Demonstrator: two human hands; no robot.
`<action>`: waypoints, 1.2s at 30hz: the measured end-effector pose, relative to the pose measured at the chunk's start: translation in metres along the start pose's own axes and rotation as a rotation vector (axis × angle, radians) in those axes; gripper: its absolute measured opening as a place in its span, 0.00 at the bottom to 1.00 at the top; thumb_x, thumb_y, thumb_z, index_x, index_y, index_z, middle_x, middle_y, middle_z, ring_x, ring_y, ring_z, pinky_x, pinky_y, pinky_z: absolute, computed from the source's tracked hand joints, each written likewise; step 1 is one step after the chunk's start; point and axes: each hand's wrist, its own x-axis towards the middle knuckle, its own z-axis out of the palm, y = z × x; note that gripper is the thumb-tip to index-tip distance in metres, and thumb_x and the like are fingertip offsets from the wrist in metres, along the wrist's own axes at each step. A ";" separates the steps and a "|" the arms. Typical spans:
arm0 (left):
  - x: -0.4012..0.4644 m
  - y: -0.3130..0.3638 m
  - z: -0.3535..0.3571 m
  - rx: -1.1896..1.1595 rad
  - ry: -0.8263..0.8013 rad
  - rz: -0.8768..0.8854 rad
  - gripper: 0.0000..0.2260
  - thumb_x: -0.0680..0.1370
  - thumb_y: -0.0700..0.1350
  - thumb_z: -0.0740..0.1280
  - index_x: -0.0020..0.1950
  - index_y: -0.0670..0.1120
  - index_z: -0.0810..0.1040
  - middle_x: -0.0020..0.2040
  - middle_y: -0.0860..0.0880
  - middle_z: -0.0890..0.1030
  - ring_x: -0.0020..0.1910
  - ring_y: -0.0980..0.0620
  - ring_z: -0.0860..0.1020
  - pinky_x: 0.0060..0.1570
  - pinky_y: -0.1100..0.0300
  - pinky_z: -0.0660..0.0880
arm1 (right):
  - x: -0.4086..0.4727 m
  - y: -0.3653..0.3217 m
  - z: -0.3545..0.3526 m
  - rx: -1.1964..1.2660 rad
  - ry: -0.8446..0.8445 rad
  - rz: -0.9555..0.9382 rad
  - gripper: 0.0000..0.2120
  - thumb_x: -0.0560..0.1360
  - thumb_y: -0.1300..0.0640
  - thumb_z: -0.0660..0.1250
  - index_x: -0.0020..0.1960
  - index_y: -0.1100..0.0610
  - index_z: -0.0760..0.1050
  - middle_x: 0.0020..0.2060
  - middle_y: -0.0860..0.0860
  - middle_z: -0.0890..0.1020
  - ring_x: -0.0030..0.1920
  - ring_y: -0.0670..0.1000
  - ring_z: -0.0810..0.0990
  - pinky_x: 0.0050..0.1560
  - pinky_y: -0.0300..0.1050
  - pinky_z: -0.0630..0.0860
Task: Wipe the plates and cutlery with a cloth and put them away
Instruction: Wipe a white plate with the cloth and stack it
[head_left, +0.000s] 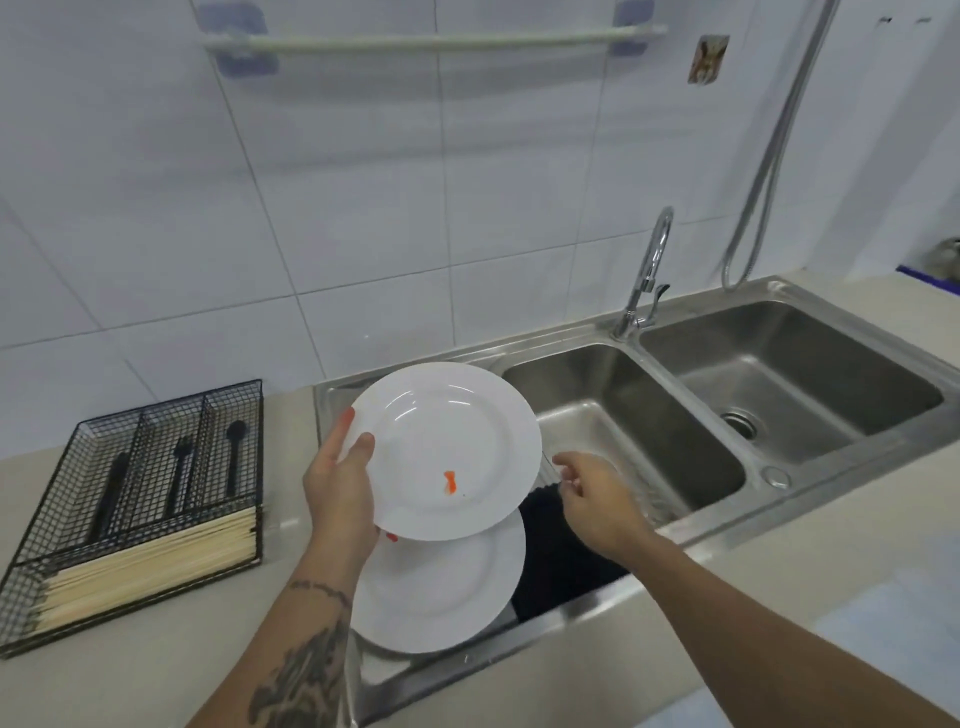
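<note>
Head view shows a white plate lifted and tilted toward the person, held at its left rim by the left hand, thumb on the face and fingers curled behind. An orange smear sits low on the face, and the tilt probably serves to bring that spot within reach of a wipe. Below it a second plate lies flat on the left part of the sink, partly overlapped by the raised one.

The right hand hangs just right of the raised plate, fingers loosely bent over a dark cloth that lies in the sink; it may be pinching the cloth's edge, but the view does not settle whether it holds anything. Judged from this, the wiping of this plate has not begun.

On the desk to the left stands a wire cutlery tray with dark cutlery in its compartments and pale chopsticks along its front. Behind the basins rises the tap.
</note>
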 end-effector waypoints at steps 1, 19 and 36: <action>0.002 -0.002 0.000 0.001 0.003 -0.007 0.19 0.79 0.38 0.67 0.67 0.55 0.78 0.53 0.59 0.79 0.49 0.54 0.80 0.37 0.61 0.77 | -0.004 0.008 0.007 -0.079 -0.086 -0.012 0.19 0.78 0.58 0.60 0.68 0.50 0.70 0.62 0.50 0.76 0.61 0.50 0.75 0.61 0.44 0.71; 0.009 -0.016 0.019 -0.015 0.026 -0.084 0.19 0.80 0.39 0.67 0.68 0.55 0.78 0.57 0.55 0.81 0.49 0.54 0.80 0.37 0.61 0.77 | -0.014 0.053 0.035 -0.512 -0.094 -0.066 0.25 0.73 0.59 0.58 0.69 0.45 0.69 0.65 0.47 0.72 0.60 0.55 0.70 0.56 0.50 0.71; 0.009 -0.043 0.134 0.094 0.069 0.009 0.18 0.80 0.41 0.67 0.67 0.58 0.78 0.63 0.52 0.79 0.58 0.44 0.79 0.61 0.40 0.77 | 0.039 0.027 -0.069 0.134 0.158 -0.128 0.18 0.77 0.63 0.61 0.66 0.53 0.73 0.59 0.45 0.75 0.58 0.46 0.73 0.63 0.40 0.69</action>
